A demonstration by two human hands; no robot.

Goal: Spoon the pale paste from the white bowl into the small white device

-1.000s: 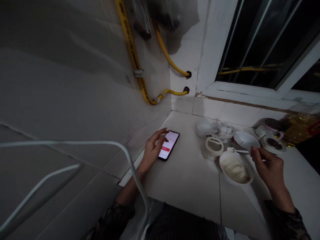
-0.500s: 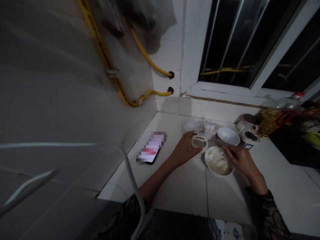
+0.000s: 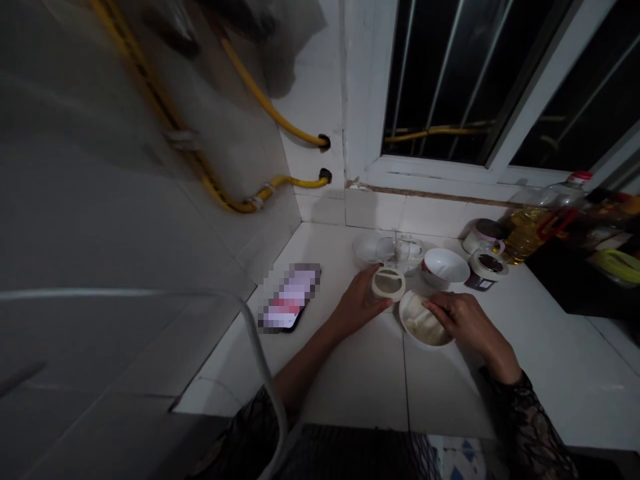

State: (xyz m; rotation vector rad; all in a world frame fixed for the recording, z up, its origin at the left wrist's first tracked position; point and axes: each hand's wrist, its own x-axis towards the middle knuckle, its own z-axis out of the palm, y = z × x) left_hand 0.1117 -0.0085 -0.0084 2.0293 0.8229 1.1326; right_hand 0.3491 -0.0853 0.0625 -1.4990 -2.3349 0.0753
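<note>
My left hand (image 3: 359,303) is wrapped round a small white jar with a ring-shaped top (image 3: 387,285) on the white tiled counter. Over the rim of a white bowl holding pale white food (image 3: 419,323) rests my right hand (image 3: 465,319), fingers curled; what it holds is hidden. A lit phone (image 3: 289,305) lies on the counter to the left of my left hand, untouched.
Behind the bowl stand an empty white bowl (image 3: 443,266), small glass dishes (image 3: 395,251), two lidded jars (image 3: 484,265) and an oil bottle (image 3: 537,223). Yellow gas hoses (image 3: 270,189) run along the corner wall. A barred window (image 3: 450,87) is behind. A white wire rail (image 3: 255,347) crosses the near left.
My left hand left the phone and moved right to grip the small white jar. My right hand came down onto the bowl of white food. The view swung right.
</note>
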